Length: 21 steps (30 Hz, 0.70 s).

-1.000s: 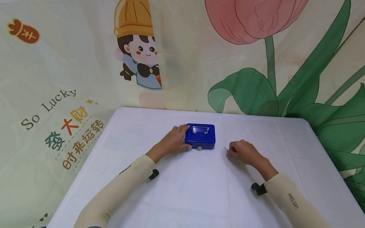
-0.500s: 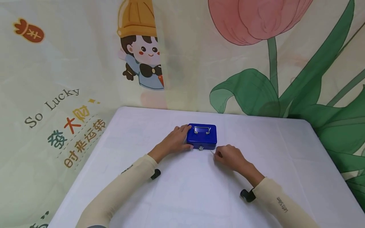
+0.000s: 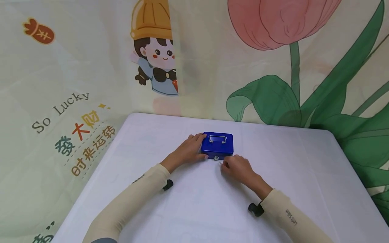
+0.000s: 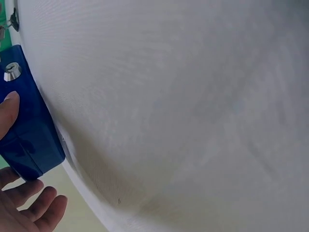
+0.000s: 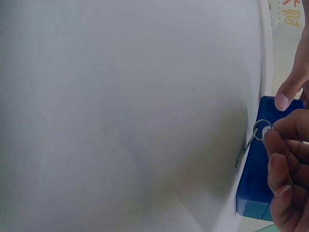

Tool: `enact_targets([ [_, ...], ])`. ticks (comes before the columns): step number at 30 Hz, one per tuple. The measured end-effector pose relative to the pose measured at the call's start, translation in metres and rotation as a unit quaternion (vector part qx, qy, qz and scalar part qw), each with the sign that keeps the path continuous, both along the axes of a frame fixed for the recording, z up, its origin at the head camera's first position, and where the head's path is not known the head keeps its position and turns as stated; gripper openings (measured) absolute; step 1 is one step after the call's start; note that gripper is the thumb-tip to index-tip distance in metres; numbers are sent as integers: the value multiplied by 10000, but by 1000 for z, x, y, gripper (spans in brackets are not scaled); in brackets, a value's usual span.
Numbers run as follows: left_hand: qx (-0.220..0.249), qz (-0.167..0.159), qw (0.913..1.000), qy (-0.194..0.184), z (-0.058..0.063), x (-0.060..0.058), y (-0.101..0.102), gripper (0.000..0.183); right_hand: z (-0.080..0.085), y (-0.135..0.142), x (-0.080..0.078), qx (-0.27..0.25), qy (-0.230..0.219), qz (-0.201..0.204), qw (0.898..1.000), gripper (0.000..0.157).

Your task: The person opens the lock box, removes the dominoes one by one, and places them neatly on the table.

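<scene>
A blue cash box (image 3: 217, 148) with a silver fold-down handle on its lid stands closed on the table. My left hand (image 3: 189, 148) holds it at the left end, thumb (image 4: 9, 113) on the front face and fingers round the far side. The silver lock (image 4: 13, 72) shows on the front. My right hand (image 3: 238, 167) pinches a small key between thumb and index finger just in front of the lock; the key's tip is hidden behind the fingers in the right wrist view. From its ring a second key (image 5: 245, 151) dangles.
A white cloth (image 3: 194, 209) covers the table, whose far edge lies close behind the box. Beyond it hangs a printed backdrop (image 3: 200, 67) with a tulip and a cartoon figure. Black wrist cameras (image 3: 256, 209) sit below both sleeves.
My right hand has moved left with the keys, from apart on the box's right to right at the lock. The left hand keeps its hold on the box.
</scene>
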State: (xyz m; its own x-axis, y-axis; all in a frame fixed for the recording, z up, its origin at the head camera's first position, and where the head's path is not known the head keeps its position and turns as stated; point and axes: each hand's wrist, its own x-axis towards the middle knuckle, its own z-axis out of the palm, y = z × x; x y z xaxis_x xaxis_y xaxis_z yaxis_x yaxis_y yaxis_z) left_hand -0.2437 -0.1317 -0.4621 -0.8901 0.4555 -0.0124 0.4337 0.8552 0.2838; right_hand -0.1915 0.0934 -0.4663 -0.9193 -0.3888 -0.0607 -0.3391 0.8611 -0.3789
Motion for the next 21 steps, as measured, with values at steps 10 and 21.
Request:
enact_targets([
  [10, -84, -24, 10000, 8, 1, 1, 0, 92, -2, -7, 0, -113, 213, -79, 9997, 13],
  [21, -192, -50, 9998, 42, 1, 4, -2, 92, -1, -8, 3, -276, 287, -121, 9991, 12],
])
